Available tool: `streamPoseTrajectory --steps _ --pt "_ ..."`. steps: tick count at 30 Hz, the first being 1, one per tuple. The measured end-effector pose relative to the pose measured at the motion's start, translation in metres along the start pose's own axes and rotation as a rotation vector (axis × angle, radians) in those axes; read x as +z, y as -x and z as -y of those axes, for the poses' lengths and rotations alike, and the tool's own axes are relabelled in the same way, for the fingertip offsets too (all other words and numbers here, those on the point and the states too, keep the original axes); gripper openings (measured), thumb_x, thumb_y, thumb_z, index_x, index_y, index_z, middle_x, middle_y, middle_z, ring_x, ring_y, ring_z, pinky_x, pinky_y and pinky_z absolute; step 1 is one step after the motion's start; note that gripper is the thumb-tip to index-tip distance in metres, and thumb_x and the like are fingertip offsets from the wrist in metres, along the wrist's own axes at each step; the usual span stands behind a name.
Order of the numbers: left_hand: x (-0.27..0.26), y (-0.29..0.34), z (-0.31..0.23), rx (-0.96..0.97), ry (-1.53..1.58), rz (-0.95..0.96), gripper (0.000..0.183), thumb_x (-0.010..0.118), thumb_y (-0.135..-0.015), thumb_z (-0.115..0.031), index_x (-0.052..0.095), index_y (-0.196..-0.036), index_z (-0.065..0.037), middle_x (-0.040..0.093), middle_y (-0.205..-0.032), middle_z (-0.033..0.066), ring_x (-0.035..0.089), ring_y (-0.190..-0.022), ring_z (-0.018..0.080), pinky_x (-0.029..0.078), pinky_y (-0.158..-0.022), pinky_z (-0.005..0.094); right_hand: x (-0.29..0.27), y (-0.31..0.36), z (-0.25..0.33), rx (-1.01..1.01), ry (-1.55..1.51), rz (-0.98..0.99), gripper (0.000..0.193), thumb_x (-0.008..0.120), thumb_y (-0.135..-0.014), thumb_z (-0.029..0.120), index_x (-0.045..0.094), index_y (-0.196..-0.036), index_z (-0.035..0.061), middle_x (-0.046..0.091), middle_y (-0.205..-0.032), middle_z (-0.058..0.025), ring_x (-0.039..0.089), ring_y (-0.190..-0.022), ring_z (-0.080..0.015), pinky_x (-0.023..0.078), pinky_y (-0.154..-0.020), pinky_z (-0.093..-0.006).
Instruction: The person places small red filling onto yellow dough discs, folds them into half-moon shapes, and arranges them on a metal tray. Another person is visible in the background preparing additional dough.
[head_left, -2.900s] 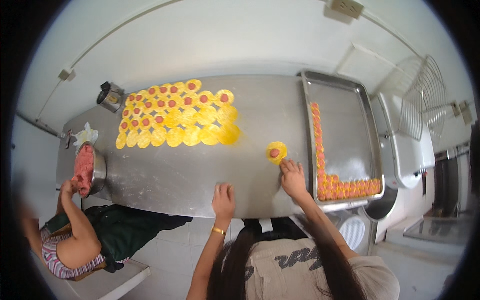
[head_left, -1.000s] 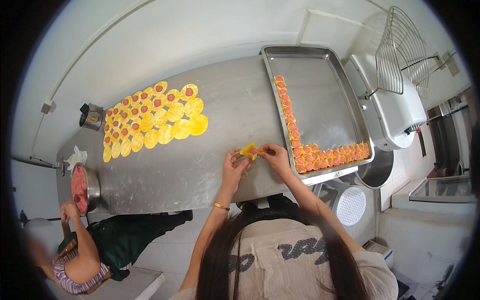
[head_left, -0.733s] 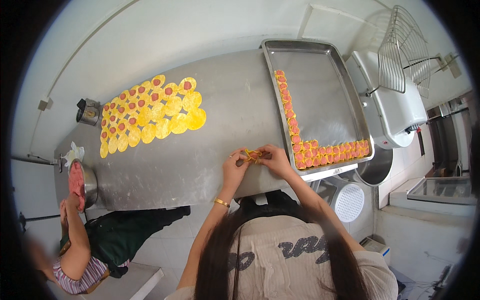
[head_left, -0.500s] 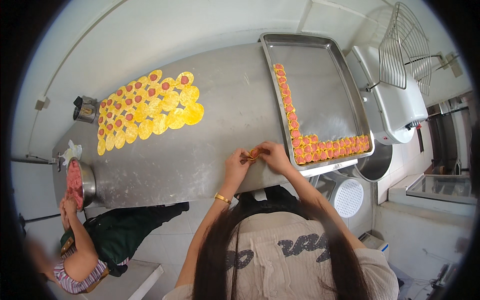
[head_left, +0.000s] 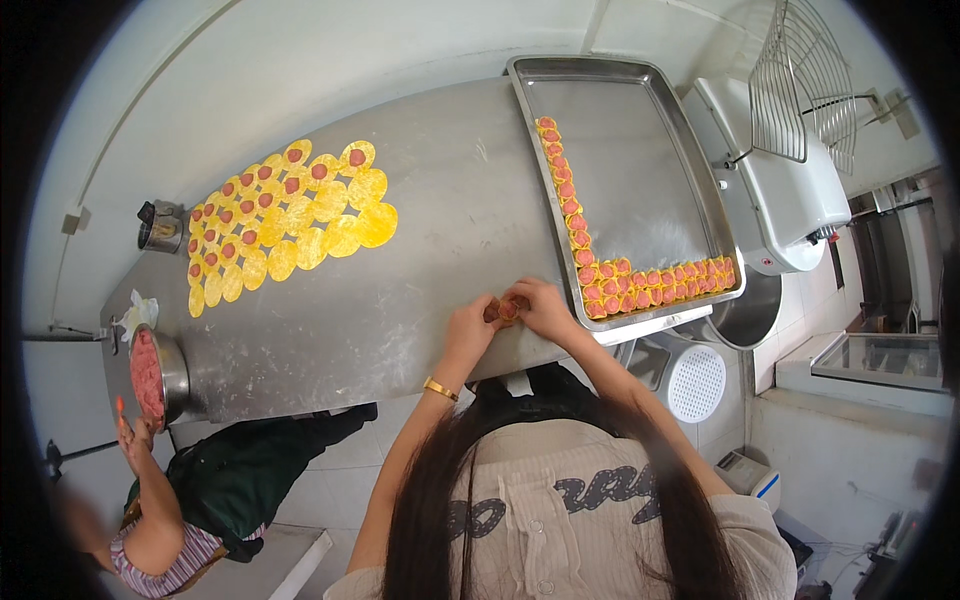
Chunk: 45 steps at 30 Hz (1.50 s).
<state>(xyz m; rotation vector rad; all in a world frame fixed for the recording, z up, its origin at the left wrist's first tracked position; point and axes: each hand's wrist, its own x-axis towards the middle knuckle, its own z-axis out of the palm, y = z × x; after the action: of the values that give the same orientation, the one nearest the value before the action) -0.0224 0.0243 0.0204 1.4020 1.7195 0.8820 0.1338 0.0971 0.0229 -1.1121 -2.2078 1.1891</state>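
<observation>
Between my two hands, over the near edge of the steel table [head_left: 430,200], is a small open dumpling [head_left: 509,309] with a yellow wrapper and pink meat filling. The fingers of my left hand [head_left: 478,322] close on its left side. From the other side my right hand [head_left: 541,308] pinches its rim. Just right of my hands lies a large metal tray [head_left: 640,160]. Finished-looking dumplings [head_left: 655,285] stand packed in it along the left side and near edge. At the far left, round yellow wrappers [head_left: 330,200] are spread in overlapping rows, many topped with a meat ball [head_left: 357,157].
A co-worker's hand [head_left: 137,440] with an orange-tipped tool is beside a steel bowl [head_left: 176,377] of pink minced meat at the left. A metal container [head_left: 160,228] stands behind. Right of the tray is a white machine [head_left: 790,180] with a wire guard; a white stool [head_left: 693,383] is below.
My hands stay together around the dumpling, with the fingers shifting on its rim. The co-worker's hand has come up out of the meat bowl's edge with an orange-tipped tool. The view has tilted slightly.
</observation>
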Motion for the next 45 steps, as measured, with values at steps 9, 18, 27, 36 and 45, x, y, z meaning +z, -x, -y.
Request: streamPoseTrajectory --steps 9,18,27,36,45 --pt "-0.008 -0.004 -0.005 -0.050 -0.044 -0.028 0.026 0.080 -0.069 -0.009 0.065 -0.089 -0.002 0.071 -0.081 0.0126 0.070 -0.073 0.0229 0.054 -0.067 0.0327 -0.002 0.003 0.000 -0.020 0.005 -0.043 0.023 0.062 -0.071 -0.007 0.067 -0.092 0.0015 0.064 -0.090 -0.0148 0.066 -0.079 -0.0283 0.053 -0.071 -0.0358" --pt "-0.001 -0.003 -0.008 -0.022 -0.011 0.020 0.027 0.080 -0.071 -0.013 0.064 -0.088 -0.001 0.069 -0.078 0.0145 0.069 -0.071 0.0249 0.054 -0.067 0.0349 -0.006 0.004 0.005 -0.086 0.050 -0.078 0.027 0.063 -0.069 -0.005 0.066 -0.095 0.0017 0.064 -0.092 -0.0143 0.065 -0.080 -0.0318 0.052 -0.070 -0.0369" --pt "0.001 0.000 -0.011 0.036 -0.102 -0.009 0.025 0.078 -0.073 -0.014 0.063 -0.089 -0.003 0.070 -0.079 0.0127 0.068 -0.073 0.0297 0.052 -0.066 0.0374 0.000 0.006 0.003 -0.028 -0.009 -0.031 0.030 0.059 -0.070 -0.007 0.065 -0.098 0.0020 0.061 -0.092 -0.0137 0.063 -0.085 -0.0335 0.051 -0.072 -0.0399" --pt "0.002 0.000 -0.009 0.045 -0.184 -0.046 0.023 0.076 -0.076 -0.023 0.064 -0.088 -0.007 0.069 -0.078 0.0098 0.066 -0.073 0.0301 0.051 -0.064 0.0404 -0.002 0.008 0.007 -0.056 0.061 -0.072 0.028 0.060 -0.070 -0.006 0.066 -0.097 0.0031 0.060 -0.098 -0.0147 0.060 -0.092 -0.0374 0.049 -0.077 -0.0427" --pt "0.003 0.005 0.002 0.068 -0.247 -0.089 0.024 0.074 -0.076 -0.021 0.062 -0.091 -0.006 0.068 -0.081 0.0111 0.065 -0.076 0.0305 0.050 -0.066 0.0407 0.006 0.007 0.012 -0.121 0.164 -0.023 0.024 0.061 -0.074 0.000 0.064 -0.097 0.0041 0.057 -0.095 -0.0148 0.057 -0.092 -0.0363 0.048 -0.079 -0.0434"
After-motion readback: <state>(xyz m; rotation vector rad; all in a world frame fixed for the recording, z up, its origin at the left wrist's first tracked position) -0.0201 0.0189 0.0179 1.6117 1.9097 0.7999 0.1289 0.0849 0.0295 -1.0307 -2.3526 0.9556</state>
